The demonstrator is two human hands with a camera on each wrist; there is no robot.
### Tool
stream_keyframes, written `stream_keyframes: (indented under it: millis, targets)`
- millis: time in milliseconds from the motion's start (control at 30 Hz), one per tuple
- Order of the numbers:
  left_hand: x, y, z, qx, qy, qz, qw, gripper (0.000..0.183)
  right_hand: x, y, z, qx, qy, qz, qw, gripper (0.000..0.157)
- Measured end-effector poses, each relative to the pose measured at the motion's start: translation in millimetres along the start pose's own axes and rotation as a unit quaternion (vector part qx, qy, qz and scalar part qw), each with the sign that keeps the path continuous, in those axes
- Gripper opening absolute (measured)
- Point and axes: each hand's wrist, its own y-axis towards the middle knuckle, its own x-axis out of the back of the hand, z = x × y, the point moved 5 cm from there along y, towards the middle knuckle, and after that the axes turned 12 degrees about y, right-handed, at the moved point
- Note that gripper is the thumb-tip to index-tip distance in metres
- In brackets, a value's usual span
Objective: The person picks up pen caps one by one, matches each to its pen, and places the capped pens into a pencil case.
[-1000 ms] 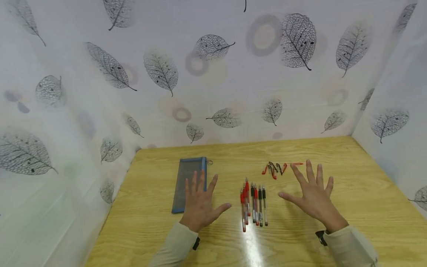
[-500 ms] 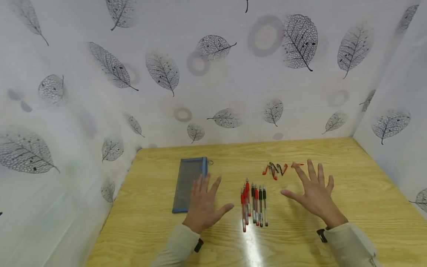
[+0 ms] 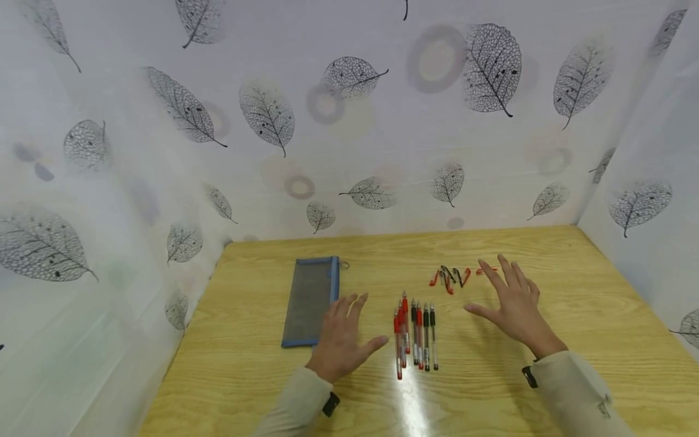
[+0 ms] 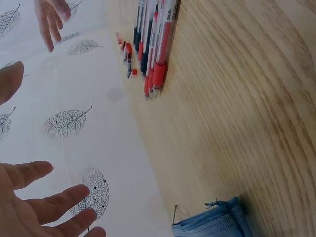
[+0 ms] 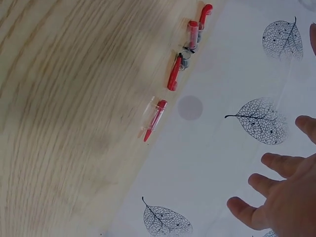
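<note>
My left hand (image 3: 341, 343) hovers over the table between a blue-edged mesh zip pouch (image 3: 309, 303) and a row of pens, fingers spread and holding nothing. The uncapped gel pens (image 3: 404, 334), some with red grips and some with black, lie side by side in front of me. To their right my right hand (image 3: 516, 306) is held above the table, fingers apart and nothing in them. Just beyond it, several red and black pen caps (image 3: 449, 279) are scattered. In the right wrist view a clear cap with a red clip (image 5: 157, 117) lies apart from the others.
The wooden table (image 3: 246, 376) meets a white leaf-printed cloth (image 3: 382, 139) at its back and sides. A small ring hangs at the pouch's zip (image 3: 343, 265). Dark bands sit at both wrists.
My left hand has moved a little to the right, uncovering more of the pouch. The fingers of both hands have bent slightly. Pens, caps and pouch stay where they were.
</note>
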Motion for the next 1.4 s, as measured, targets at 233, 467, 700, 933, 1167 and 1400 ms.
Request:
stream_keyframes:
  millis: [233, 467, 700, 933, 1167, 1400]
  targets:
    - [-8.8, -0.2, -1.8, -0.001, 0.006, 0.03, 0.9995, 0.072, -0.6, 8, -13, 0.021, 0.011, 0.001, 1.0, 0.09]
    - [-20.3, -0.3, 0.0, 0.018, -0.062, 0.071, 0.9954, 0.066, 0.0, 14, -31, 0.023, 0.024, 0.006, 0.999, 0.083]
    - [-31.4, -0.9, 1.4, 0.043, -0.116, 0.106, 0.9866, 0.065, -0.6, 18, -42, 0.035, 0.036, 0.005, 0.999, 0.074]
    - [-38.6, -0.5, 3.0, 0.066, -0.161, 0.127, 0.9766, 0.066, -1.8, 24, -56, 0.024, 0.046, 0.01, 0.999, 0.066]
    - [-52.4, 1.5, 6.0, 0.092, -0.219, 0.141, 0.9611, 0.065, -2.1, 30, -70, 0.0, 0.07, 0.024, 0.997, 0.06]
    - [-66.6, 1.7, 7.6, 0.138, -0.299, 0.159, 0.9309, 0.062, -1.6, 35, -80, -0.018, 0.087, 0.05, 0.995, 0.058]
